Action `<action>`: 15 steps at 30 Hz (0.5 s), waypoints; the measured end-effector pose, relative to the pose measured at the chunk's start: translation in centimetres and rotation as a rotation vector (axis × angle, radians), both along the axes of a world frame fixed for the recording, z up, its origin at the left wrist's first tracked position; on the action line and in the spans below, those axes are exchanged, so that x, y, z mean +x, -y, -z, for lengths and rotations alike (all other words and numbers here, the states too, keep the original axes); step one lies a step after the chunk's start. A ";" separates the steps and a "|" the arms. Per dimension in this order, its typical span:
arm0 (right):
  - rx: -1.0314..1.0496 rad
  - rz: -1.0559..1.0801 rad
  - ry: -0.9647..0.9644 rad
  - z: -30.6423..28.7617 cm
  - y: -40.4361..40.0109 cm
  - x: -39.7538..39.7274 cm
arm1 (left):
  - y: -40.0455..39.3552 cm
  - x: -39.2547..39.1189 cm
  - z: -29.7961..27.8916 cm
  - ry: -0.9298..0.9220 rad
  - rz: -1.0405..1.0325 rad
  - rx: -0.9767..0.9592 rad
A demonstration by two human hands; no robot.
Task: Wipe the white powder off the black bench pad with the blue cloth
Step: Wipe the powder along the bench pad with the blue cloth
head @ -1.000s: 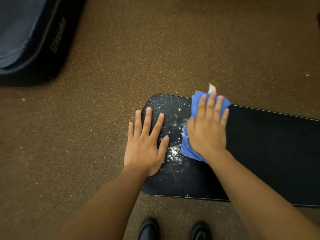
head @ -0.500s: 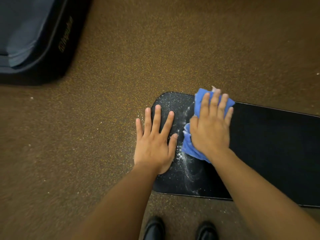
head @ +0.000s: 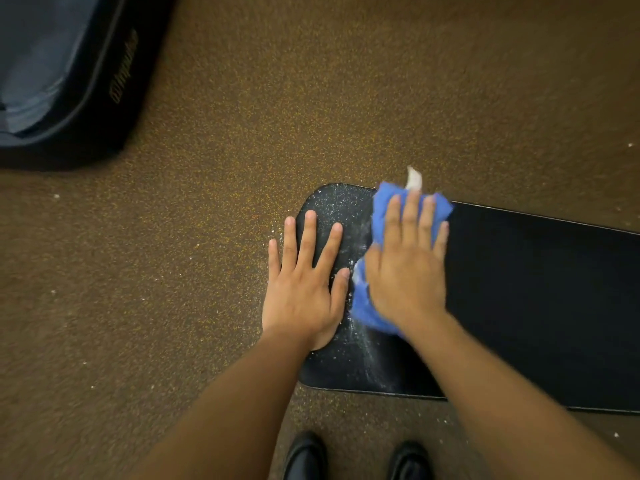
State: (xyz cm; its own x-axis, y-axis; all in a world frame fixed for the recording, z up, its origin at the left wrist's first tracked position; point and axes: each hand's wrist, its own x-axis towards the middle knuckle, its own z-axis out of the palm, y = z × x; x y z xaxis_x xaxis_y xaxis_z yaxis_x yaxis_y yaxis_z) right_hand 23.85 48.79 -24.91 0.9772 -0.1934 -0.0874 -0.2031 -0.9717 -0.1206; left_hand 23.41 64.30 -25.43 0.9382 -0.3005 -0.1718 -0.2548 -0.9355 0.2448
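A long black bench pad [head: 536,299] runs from the middle of the view to the right edge. Its left end carries white powder [head: 360,337] in specks and a smeared streak. My left hand [head: 304,282] lies flat on that left end, fingers straight and spread. My right hand [head: 408,268] presses flat on the crumpled blue cloth [head: 367,310], which sits on the pad right beside my left thumb. A white tag [head: 414,178] sticks out past the cloth at the pad's far edge. The right part of the pad looks dark and free of powder.
The pad stands over a brown speckled floor [head: 311,98] dotted with white powder crumbs near the pad's left end. A dark padded piece of equipment [head: 69,74] fills the top left corner. My two black shoes [head: 304,455] show at the bottom edge.
My right hand has slid the blue cloth leftward until it touches my left thumb. The powder pile beside the cloth is now a thin smeared streak. My left hand stays flat.
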 end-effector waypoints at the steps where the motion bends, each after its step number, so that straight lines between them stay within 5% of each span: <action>1: 0.000 -0.090 -0.020 -0.2 -0.6 -2.4 | 0.0 0.0 0.0 -0.003 0.000 -0.004; 5: 0.013 -0.242 -0.035 -0.4 2.0 -9.2 | 0.0 -0.1 -0.2 -0.015 0.000 0.006; 11: 0.056 0.146 -0.002 0.0 2.7 2.6 | 0.1 -0.1 -0.2 -0.016 0.004 0.012; 15: 0.015 -0.108 0.012 -0.1 -1.9 -0.7 | 0.0 0.0 0.1 -0.003 0.005 -0.039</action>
